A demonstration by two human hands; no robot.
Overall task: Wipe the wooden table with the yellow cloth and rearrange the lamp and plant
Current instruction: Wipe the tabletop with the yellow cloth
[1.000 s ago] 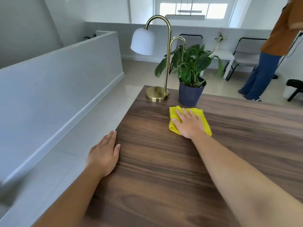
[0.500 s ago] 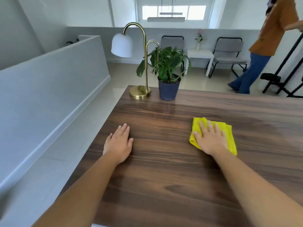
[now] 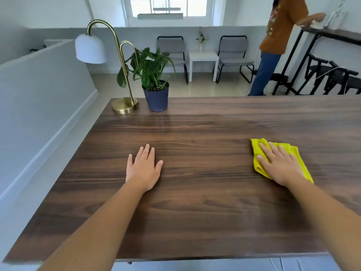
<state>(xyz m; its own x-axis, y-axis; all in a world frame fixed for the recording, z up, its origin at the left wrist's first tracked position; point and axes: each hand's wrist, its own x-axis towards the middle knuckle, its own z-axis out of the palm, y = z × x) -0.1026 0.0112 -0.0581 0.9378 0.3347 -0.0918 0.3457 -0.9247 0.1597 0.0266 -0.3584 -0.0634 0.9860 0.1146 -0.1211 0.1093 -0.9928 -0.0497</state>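
The dark wooden table fills the lower view. My right hand lies flat on the folded yellow cloth, pressing it onto the right part of the tabletop. My left hand rests flat on the wood near the middle left, fingers spread, holding nothing. At the far left corner stands a brass lamp with a white shade. Right beside it is a green plant in a dark blue pot.
A grey low wall runs along the left of the table. Beyond the far edge are two grey chairs and a small white side table. A person in an orange shirt stands at a black high table on the right.
My right hand has slid the yellow cloth from beside the plant pot to the right and toward me. My left hand has moved from the table's left edge further onto the tabletop.
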